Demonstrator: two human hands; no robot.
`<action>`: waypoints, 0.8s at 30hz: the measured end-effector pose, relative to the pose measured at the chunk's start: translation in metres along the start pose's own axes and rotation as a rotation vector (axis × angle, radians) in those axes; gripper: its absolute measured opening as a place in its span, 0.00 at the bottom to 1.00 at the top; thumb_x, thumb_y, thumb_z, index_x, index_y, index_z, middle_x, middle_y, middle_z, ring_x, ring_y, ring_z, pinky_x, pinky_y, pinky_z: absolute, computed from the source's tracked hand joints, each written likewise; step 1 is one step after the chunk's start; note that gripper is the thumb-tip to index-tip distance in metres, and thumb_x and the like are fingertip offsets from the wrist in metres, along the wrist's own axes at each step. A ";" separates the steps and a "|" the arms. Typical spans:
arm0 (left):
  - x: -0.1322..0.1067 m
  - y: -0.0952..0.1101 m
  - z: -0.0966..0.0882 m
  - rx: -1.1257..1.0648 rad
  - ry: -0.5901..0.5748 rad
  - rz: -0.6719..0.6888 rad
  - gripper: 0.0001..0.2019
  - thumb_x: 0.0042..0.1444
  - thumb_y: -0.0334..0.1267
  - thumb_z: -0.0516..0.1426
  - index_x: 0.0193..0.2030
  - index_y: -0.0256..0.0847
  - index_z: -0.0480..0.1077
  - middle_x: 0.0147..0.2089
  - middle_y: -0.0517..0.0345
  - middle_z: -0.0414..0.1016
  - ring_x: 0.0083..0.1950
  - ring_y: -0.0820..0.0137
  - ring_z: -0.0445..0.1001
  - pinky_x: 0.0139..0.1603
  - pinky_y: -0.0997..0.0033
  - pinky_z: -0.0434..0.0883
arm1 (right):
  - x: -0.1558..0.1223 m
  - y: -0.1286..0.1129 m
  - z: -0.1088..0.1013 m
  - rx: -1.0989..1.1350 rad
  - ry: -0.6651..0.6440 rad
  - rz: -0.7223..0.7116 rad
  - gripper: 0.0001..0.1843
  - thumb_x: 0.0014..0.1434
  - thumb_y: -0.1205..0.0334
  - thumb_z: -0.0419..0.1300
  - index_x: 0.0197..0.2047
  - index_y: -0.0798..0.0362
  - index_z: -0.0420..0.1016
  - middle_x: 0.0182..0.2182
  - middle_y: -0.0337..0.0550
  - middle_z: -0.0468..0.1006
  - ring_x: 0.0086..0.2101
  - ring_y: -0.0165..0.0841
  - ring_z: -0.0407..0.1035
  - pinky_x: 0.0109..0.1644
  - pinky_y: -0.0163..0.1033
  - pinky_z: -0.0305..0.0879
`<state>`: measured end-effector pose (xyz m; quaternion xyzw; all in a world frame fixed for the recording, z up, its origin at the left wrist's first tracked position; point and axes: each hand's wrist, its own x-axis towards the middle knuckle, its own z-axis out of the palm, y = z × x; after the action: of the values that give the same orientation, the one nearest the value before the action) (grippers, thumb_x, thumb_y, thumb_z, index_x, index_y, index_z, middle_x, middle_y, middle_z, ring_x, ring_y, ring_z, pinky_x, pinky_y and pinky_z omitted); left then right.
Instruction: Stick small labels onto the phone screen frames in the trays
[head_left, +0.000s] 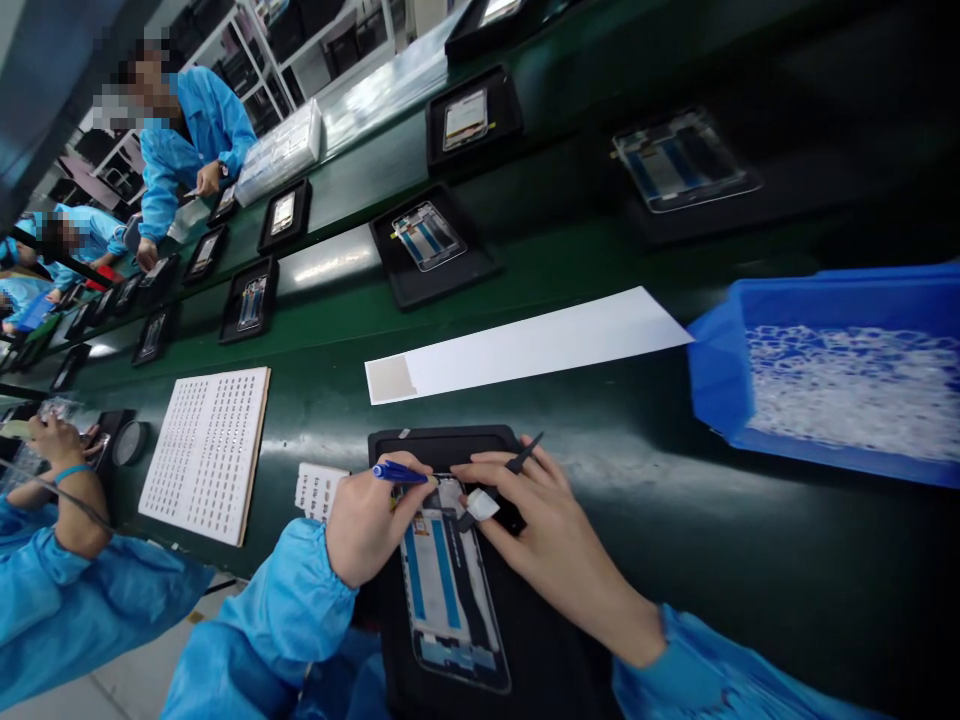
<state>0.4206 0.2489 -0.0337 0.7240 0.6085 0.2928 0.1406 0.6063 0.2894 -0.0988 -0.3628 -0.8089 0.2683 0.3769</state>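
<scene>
A: What sits closest, at the bottom edge?

B: The person's blue sleeves (285, 620), then the black tray (540, 650) on the green worktop (750, 560). In that tray lies a phone frame (450, 590) with blue strips, lengthwise toward the person.

A: And the hands?

B: Both are over the top end of the phone frame. The left hand (371, 520) is clenched round a blue pen (401, 473), its tip pointing right along the frame's upper edge. The right hand (544, 530) pinches dark tweezers (521, 460) between its fingers, and a small white piece (481, 505) lies under its fingertips, touching the frame's top corner.

A: What surrounds the tray, biggest first?

B: Right of the tray, well apart, a blue bin (720, 370) of white bits. Beyond the tray, a long white sheet (525, 345) lies flat. Left of the tray, a white perforated board (206, 450), and between that board and the tray a small white card (315, 490), partly hidden by the left hand.

A: Anything farther off?

B: Beyond the sheet, more black trays (435, 250) carrying frames run along the belt. At the far left of the tray a co-worker's hand (56, 440) shows, and other people in blue coats (195, 130) work farther up the line.

A: Does anything block the frame?

B: Only the two hands, covering its top end.
</scene>
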 end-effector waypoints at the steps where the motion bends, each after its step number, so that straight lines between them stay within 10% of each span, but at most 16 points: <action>1: 0.000 0.000 0.000 0.003 -0.007 -0.002 0.04 0.64 0.38 0.55 0.43 0.41 0.68 0.40 0.57 0.80 0.41 0.69 0.81 0.41 0.72 0.78 | 0.000 0.000 0.000 0.001 -0.003 0.001 0.08 0.67 0.63 0.51 0.47 0.46 0.69 0.40 0.41 0.77 0.48 0.40 0.69 0.63 0.58 0.50; 18: 0.006 -0.005 0.004 0.033 -0.172 -0.012 0.05 0.64 0.39 0.54 0.43 0.42 0.67 0.42 0.54 0.79 0.42 0.65 0.80 0.41 0.68 0.77 | -0.001 0.000 0.000 -0.024 -0.023 -0.004 0.09 0.66 0.63 0.51 0.46 0.46 0.69 0.41 0.41 0.78 0.48 0.41 0.70 0.64 0.60 0.50; 24: 0.001 -0.012 -0.010 -0.494 0.204 -0.229 0.03 0.64 0.37 0.52 0.40 0.42 0.61 0.38 0.56 0.75 0.42 0.69 0.78 0.46 0.66 0.75 | 0.000 0.001 0.001 -0.067 -0.053 0.009 0.09 0.65 0.61 0.51 0.46 0.45 0.70 0.40 0.41 0.78 0.48 0.42 0.70 0.63 0.60 0.50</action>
<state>0.4051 0.2509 -0.0319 0.5615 0.6075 0.4855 0.2828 0.6060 0.2902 -0.1004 -0.3718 -0.8255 0.2523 0.3416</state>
